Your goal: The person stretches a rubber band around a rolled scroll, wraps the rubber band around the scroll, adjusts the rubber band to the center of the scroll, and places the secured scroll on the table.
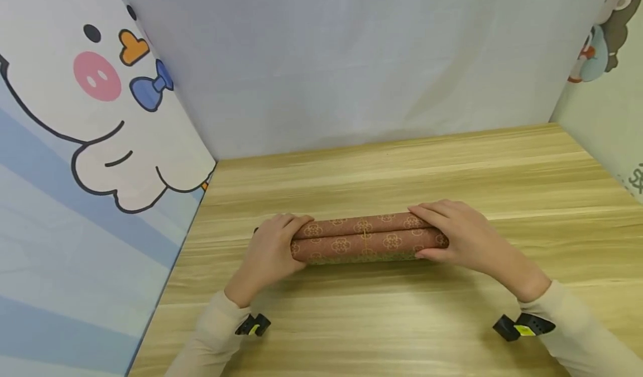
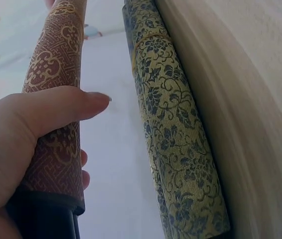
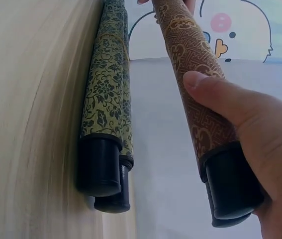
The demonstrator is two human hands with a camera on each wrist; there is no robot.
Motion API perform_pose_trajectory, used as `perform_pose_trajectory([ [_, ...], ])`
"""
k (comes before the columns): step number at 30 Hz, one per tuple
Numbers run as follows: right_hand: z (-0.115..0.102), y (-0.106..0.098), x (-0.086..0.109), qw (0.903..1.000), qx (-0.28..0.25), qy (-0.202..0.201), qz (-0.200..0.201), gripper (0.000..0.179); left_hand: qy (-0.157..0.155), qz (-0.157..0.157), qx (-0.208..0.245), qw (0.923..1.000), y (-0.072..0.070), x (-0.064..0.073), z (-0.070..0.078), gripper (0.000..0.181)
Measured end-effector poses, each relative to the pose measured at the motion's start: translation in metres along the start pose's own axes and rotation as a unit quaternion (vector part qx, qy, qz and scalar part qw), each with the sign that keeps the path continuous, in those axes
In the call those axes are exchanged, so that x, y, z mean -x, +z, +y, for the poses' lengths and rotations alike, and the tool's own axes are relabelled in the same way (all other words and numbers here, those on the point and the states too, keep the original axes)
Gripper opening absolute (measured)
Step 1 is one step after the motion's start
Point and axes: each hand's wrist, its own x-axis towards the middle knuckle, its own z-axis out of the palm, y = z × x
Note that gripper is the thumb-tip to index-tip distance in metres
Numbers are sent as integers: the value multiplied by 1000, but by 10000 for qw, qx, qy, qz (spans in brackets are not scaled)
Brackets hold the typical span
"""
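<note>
A reddish-brown scroll [image 1: 369, 243] with gold patterns, rolled as a pair of rolls and tied by a thin yellow band, lies across in front of me. My left hand [image 1: 271, 251] grips its left end. At the right end my right hand [image 1: 467, 237] holds it, thumb along the near side. Black end knobs [image 3: 233, 181] stick out of it in the right wrist view. Below it, a green scroll [image 2: 175, 129] with dark floral patterns rests on the table, also banded; in both wrist views a gap shows between the two scrolls.
The wood-grain table [image 1: 382, 321] reaches a pale back wall [image 1: 351, 58]. A side panel with a cartoon duck [image 1: 145, 137] stands at the left, and another printed panel [image 1: 598, 95] at the right. Black wrist straps [image 1: 524, 325] sit over the sleeves.
</note>
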Motion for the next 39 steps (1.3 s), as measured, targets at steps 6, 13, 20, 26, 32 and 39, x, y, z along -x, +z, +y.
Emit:
perform_pose_trajectory([
  [6,5,7,-1,9998,-138,3,108,80,25,-113,-58,9999,1,-3,-5,85],
  [13,17,15,-13,9993,-78,363,27,77,-6,-244,-106,9996,4,-15,-24,95],
  [20,30,27,-20,9954,-178,841,-420,77,-234,-677,44,9974,12,-26,-47,96],
  [26,39,47,-25,9931,-354,885,-682,75,-334,-1034,145,9940,24,-36,-59,99],
  [32,44,63,-31,9893,-520,952,-972,75,-467,-1327,364,9894,35,-40,-72,96],
  [39,49,69,-39,9834,-682,1101,-1271,76,-663,-1706,660,9809,44,-46,-83,98],
])
